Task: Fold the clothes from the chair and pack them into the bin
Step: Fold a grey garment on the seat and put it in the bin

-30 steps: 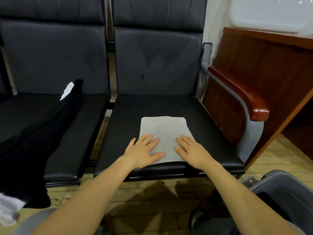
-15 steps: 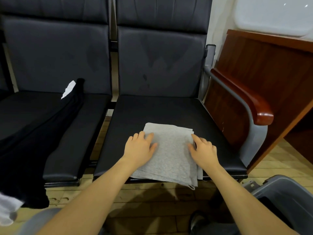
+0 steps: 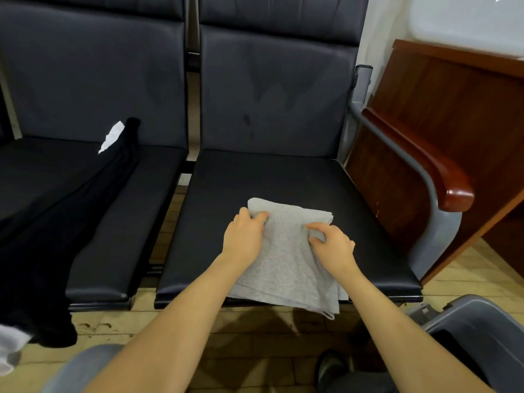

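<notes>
Folded grey cloth (image 3: 286, 256) on right chair seat (image 3: 283, 180), front edge overhanging. Left hand (image 3: 244, 233) and right hand (image 3: 331, 245) both pinch its sides, fingers curled. Bin (image 3: 482, 333) lower right.

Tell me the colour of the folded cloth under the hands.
Light heathered grey, the folded cloth; the head view shows it best.

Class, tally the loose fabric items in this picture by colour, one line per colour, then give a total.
Grey: 1, the folded grey cloth on the right seat, gripped by the left hand and the right hand.
Black: 1, the black garment draped over the left seat.
White: 1, the white fabric at the lower left edge.
Total: 3
</notes>
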Demonstrator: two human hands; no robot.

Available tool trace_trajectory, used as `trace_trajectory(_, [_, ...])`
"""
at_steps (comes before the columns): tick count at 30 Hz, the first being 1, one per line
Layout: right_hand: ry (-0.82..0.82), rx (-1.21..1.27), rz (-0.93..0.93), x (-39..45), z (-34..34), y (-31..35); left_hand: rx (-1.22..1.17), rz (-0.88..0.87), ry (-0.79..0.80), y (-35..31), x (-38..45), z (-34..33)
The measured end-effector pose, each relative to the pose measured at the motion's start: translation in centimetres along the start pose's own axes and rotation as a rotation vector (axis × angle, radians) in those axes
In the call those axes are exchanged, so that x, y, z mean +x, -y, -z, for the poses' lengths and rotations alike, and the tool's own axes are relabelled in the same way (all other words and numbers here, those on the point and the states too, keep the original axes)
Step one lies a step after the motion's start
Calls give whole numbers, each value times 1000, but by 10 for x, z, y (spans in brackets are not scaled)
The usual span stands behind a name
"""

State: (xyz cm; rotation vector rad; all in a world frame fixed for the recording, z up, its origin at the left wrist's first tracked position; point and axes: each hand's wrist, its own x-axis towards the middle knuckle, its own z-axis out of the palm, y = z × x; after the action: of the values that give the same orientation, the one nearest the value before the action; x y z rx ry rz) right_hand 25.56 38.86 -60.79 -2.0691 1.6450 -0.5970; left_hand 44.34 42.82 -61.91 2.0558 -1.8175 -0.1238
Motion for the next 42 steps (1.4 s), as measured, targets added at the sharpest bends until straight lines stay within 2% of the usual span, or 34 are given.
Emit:
trace_trajectory(2, [-49,84,71,-3,3,2,-63,-15,-31,-2,-2,3])
trace_trajectory(5, [-103,74,155,-8,11,8,-265,20,-68,-9,-8,12])
trace_trajectory(16, [-326,118,229,-34,86,29,-668,54,-141,-63,-16,82])
trace_trajectory(24, [-536,119,146,-82,176,-23,-968,-60,85,-159,-9,100])
trace_trajectory(29, [-648,104,-36,-119,208,-100,-1031,-155,281,-246,-7,61])
trace_trajectory(34, [-684,88,-227,-163,220,-193,-1026,-206,496,-329,-15,-17])
trace_trajectory(38, [-622,84,-391,-198,212,-263,-917,-259,637,-378,-32,-91])
trace_trajectory(42, [-489,102,-548,-223,178,-323,-684,-318,674,-398,-49,-175])
